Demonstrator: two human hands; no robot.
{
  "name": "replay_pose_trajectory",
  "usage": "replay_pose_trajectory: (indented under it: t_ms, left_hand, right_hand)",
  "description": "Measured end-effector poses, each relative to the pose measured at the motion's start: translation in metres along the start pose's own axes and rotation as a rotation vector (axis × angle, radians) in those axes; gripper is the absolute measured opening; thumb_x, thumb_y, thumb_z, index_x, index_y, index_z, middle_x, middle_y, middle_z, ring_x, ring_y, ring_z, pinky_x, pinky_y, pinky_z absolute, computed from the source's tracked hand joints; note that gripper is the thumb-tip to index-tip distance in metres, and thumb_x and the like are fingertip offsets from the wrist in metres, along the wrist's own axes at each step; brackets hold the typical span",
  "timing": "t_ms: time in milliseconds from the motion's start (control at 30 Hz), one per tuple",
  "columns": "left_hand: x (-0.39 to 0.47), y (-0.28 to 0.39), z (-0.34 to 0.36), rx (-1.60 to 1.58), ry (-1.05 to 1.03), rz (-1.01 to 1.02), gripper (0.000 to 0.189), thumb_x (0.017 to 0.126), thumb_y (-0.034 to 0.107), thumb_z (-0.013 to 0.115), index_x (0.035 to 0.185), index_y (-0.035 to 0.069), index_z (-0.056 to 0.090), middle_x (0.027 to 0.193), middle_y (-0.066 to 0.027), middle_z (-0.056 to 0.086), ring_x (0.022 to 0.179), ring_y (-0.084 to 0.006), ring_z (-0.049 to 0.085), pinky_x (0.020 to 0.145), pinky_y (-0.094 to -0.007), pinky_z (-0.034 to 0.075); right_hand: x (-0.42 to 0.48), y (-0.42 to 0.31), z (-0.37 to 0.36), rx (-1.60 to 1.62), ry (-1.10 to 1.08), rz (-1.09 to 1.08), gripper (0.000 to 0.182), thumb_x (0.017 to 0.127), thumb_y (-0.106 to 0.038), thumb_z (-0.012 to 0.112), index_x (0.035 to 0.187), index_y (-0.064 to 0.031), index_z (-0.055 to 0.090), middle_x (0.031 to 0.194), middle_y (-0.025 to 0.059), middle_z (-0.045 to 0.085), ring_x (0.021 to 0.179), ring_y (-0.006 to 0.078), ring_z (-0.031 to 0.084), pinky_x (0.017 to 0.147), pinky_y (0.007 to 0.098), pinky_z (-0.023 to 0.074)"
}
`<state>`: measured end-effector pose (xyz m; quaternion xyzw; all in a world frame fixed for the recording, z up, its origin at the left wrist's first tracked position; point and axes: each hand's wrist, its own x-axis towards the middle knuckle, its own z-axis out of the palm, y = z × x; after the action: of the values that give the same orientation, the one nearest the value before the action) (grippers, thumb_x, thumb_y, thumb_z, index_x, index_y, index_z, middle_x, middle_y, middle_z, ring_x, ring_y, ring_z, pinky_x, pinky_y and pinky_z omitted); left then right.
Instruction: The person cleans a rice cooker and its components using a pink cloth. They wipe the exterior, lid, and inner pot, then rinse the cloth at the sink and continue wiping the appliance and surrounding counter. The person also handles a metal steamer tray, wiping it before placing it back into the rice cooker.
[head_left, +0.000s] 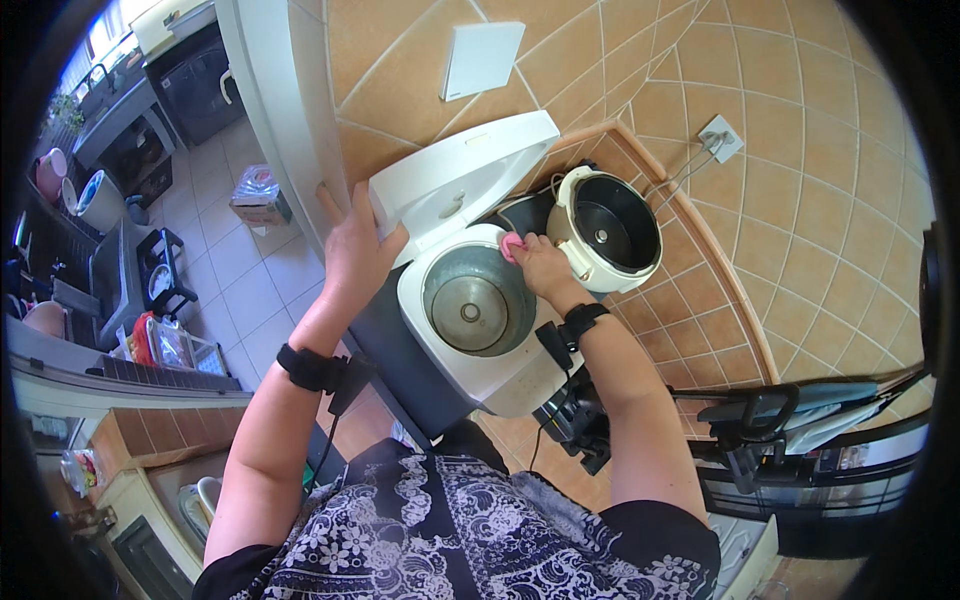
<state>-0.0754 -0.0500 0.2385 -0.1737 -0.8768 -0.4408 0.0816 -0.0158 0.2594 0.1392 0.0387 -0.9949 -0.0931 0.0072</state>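
Observation:
A white rice cooker (517, 371) stands before me with its lid (465, 169) raised. Its metal well (480, 319) is bare, with a round heating plate at the bottom and a small knob in the plate's middle. My left hand (358, 244) grips the left edge of the lid, thumb towards the inner side. Pinched in my right hand (544, 266) is a pink cloth (512, 246), pressed to the back right rim of the well. Close to the right of that hand sits a cream cooker (585, 259) with its top open and a dark interior.
A dark cabinet top (420, 375) bears the white cooker. Behind rises a tiled wall (390, 67) with a white switch plate (484, 60). Cords run to a wall socket (720, 139). A door frame (277, 97) stands left, and a black appliance (574, 416) is below right.

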Motion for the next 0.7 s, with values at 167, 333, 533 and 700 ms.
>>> replay_pose_trajectory:
  t_ms: [167, 333, 533, 700]
  left_hand:
    - [-0.003, 0.000, 0.002, -0.004, 0.025, 0.043, 0.055, 0.080, 0.023, 0.064, 0.124, 0.004, 0.038, 0.084, -0.0219, 0.063, 0.081, -0.0457, 0.063, 0.073, -0.0523, 0.050]
    - [-0.004, 0.004, 0.004, 0.006, 0.044, 0.056, 0.052, 0.081, 0.024, 0.063, 0.123, 0.004, 0.038, 0.083, -0.0221, 0.063, 0.081, -0.0457, 0.063, 0.072, -0.0520, 0.050]
    - [-0.004, 0.006, 0.003, 0.036, 0.031, 0.073, 0.047, 0.088, 0.026, 0.056, 0.123, 0.003, 0.036, 0.092, -0.0274, 0.064, 0.087, -0.0461, 0.063, 0.075, -0.0505, 0.049]
    - [-0.003, 0.009, 0.004, 0.079, 0.017, 0.039, 0.046, 0.087, 0.026, 0.058, 0.120, 0.003, 0.036, 0.093, -0.0274, 0.064, 0.087, -0.0479, 0.062, 0.078, -0.0527, 0.048]
  right_hand:
    - [-0.033, 0.001, -0.001, -0.024, -0.082, -0.021, 0.024, 0.086, -0.016, 0.052, 0.104, -0.0055, 0.065, 0.107, 0.0129, 0.058, 0.103, 0.0293, 0.057, 0.078, 0.0396, 0.0540]
    - [-0.061, -0.009, -0.015, -0.101, -0.309, 0.077, 0.026, 0.084, -0.015, 0.055, 0.105, -0.0022, 0.066, 0.112, 0.0148, 0.062, 0.104, 0.0292, 0.060, 0.082, 0.0387, 0.0531]
    - [-0.064, -0.037, -0.055, -0.153, -0.584, 0.024, 0.022, 0.080, -0.022, 0.060, 0.089, -0.0078, 0.074, 0.094, 0.0116, 0.071, 0.092, 0.0285, 0.067, 0.077, 0.0387, 0.0527]
    - [-0.071, -0.071, -0.051, -0.154, -0.563, -0.019, 0.023, 0.078, -0.024, 0.060, 0.087, -0.0096, 0.075, 0.087, 0.0105, 0.072, 0.086, 0.0284, 0.069, 0.072, 0.0379, 0.0527]
